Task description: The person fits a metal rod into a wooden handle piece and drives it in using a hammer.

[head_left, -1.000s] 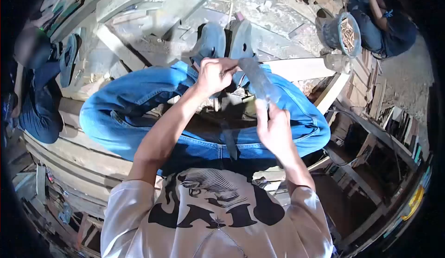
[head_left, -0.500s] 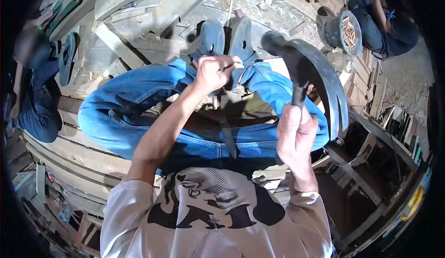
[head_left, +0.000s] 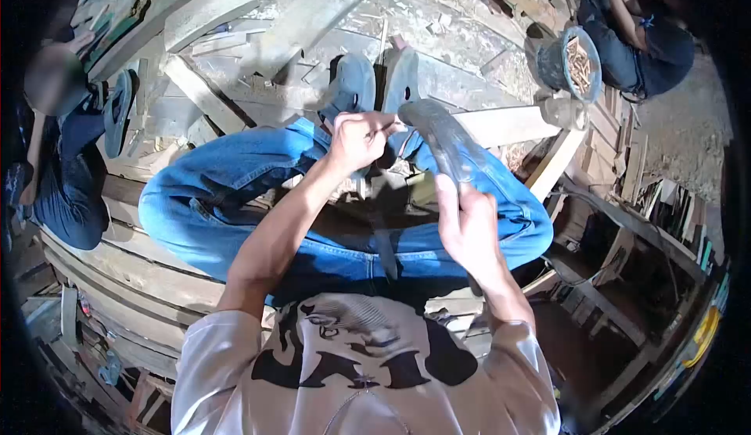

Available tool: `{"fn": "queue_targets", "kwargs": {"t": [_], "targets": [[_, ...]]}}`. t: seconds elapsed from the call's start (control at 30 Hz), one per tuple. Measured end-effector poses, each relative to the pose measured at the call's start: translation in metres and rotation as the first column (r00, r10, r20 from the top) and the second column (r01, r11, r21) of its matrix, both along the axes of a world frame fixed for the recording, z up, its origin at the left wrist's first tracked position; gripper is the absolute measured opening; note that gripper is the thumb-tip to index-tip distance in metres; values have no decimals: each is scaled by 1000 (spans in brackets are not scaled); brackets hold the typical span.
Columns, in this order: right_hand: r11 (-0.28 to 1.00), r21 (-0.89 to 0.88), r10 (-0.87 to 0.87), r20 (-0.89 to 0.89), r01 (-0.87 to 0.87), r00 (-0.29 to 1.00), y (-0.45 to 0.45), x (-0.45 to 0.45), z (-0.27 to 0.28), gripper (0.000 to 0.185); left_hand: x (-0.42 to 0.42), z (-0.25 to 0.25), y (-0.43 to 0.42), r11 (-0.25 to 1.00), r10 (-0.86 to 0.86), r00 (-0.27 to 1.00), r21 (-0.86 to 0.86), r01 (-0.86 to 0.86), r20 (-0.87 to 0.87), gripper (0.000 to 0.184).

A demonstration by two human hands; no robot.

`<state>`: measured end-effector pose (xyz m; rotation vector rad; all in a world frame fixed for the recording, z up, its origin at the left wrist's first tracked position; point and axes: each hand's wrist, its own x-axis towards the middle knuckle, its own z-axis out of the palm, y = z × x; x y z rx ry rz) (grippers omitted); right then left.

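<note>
In the middle of the head view, my left hand (head_left: 358,139) is closed in a pinch between my knees, in front of my sandals (head_left: 352,83). Whatever its fingertips hold is too small to make out. My right hand (head_left: 471,220) wraps round the handle of a claw hammer (head_left: 440,134). The striking face of that hammer is right beside my left fingertips; whether it touches anything there I cannot tell. Between my legs, in blue jeans (head_left: 219,161), the area below my hands lies partly in shadow.
A bucket (head_left: 554,63) of small wooden pieces stands at upper right, next to a seated person (head_left: 657,52). Another person (head_left: 66,177) sits at the left. Planks (head_left: 207,95) and wood scraps litter the floor ahead. A pale board (head_left: 508,124) lies beyond the hammer.
The hammer has swung down and left, from a raised position on the right to beside my left fingertips. My left hand keeps its pinch and has barely shifted.
</note>
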<state>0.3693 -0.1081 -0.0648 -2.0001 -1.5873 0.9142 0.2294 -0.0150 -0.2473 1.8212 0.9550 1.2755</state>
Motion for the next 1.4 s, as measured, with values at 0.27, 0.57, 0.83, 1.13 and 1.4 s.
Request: {"fn": "queue_targets", "kwargs": {"t": [0.27, 0.57, 0.83, 1.13, 1.4], "targets": [[992, -1, 127, 173, -129, 977, 4, 4, -14, 34, -2, 10, -2, 1000, -7, 1000, -28, 7, 20, 4], [978, -194, 96, 90, -77, 991, 7, 3, -7, 22, -2, 8, -2, 1000, 7, 1000, -2, -7, 23, 5], [998, 55, 19, -25, -18, 999, 5, -3, 15, 17, -2, 11, -5, 999, -18, 1000, -44, 18, -7, 6], [985, -71, -163, -114, 155, 980, 22, 41, 42, 40, -5, -2, -6, 978, -88, 995, -184, 93, 36, 25], [997, -66, 57, 468, -30, 882, 81, 193, 25, 56, -8, -51, -18, 965, -151, 964, -242, 97, -217, 37]]}}
